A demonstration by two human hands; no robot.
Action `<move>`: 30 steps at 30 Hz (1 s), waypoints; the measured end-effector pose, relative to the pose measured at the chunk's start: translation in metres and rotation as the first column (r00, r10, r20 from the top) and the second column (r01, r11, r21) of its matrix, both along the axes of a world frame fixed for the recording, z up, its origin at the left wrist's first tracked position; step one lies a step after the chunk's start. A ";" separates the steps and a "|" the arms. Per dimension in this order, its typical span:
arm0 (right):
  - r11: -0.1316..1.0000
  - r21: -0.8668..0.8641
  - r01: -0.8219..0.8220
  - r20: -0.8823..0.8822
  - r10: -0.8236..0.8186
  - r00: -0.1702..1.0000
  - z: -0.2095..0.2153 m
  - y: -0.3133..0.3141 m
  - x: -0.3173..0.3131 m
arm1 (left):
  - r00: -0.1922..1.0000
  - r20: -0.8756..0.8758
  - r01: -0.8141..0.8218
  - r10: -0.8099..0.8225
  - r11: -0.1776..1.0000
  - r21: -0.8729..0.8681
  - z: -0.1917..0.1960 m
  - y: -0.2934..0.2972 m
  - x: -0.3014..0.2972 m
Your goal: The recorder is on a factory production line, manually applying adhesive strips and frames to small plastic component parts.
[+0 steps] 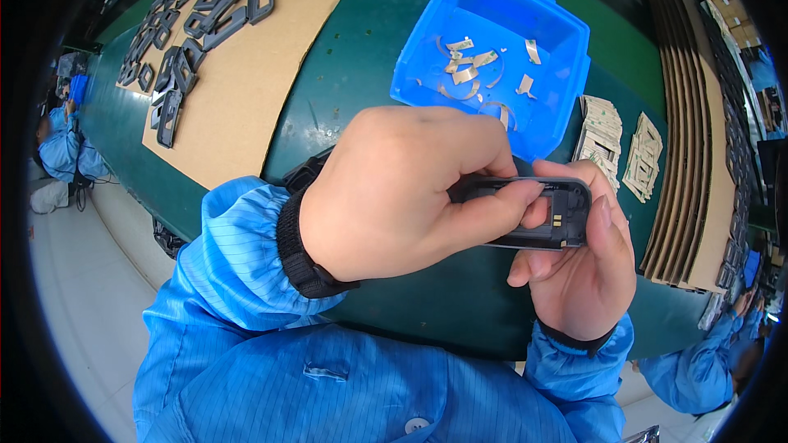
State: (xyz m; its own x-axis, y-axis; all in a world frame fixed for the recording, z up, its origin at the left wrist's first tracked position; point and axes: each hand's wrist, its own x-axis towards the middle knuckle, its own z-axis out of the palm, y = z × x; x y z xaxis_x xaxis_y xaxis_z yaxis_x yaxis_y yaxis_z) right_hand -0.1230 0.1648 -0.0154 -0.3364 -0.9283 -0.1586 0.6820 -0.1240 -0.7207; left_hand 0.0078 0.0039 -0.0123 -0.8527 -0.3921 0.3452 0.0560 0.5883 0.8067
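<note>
A small black plastic housing (pixel 576 212), with a raised rim and gold contacts inside, is held level between my hands above the green table. My right hand (pixel 587 271) grips its right end, thumb along the near side and fingers behind. Over its left part reaches my left hand (pixel 394 197), closed, with the thumb pressing down inside the frame and a finger curled at the far edge. The back of that hand hides the housing's left end. Whether the left fingertips also pinch some small piece cannot be made out.
Beyond my hands stands a blue bin (pixel 501 25) with peeled strips of backing paper (pixel 465 75). Right of it lie two stacks of white adhesive pieces (pixel 643 156) and layered cardboard sheets (pixel 685 148). On the left, a cardboard sheet (pixel 238 90) carries several black frames (pixel 168 115). Other people sit farther off.
</note>
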 end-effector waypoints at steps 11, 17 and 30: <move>0.998 -0.033 -0.054 0.107 0.057 0.993 -0.005 -0.002 -0.003 | 0.999 0.028 0.018 -0.020 0.999 0.042 0.000 0.001 -0.002; 0.987 0.130 -0.090 -0.005 0.091 0.996 0.005 -0.003 0.005 | 0.999 -0.016 0.042 -0.043 0.996 -0.075 -0.002 -0.003 -0.003; 1.000 0.013 -0.014 0.203 0.011 0.979 -0.003 0.001 -0.003 | 0.998 0.016 -0.063 0.064 0.996 -0.058 0.006 -0.005 0.003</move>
State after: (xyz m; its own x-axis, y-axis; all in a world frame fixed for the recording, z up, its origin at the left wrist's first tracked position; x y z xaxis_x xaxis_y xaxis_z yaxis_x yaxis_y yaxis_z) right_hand -0.1264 0.1657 -0.0186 -0.2844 -0.9292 -0.2360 0.8157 -0.1052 -0.5689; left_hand 0.0105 -0.0011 -0.0066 -0.8329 -0.4261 0.3531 0.0024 0.6352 0.7723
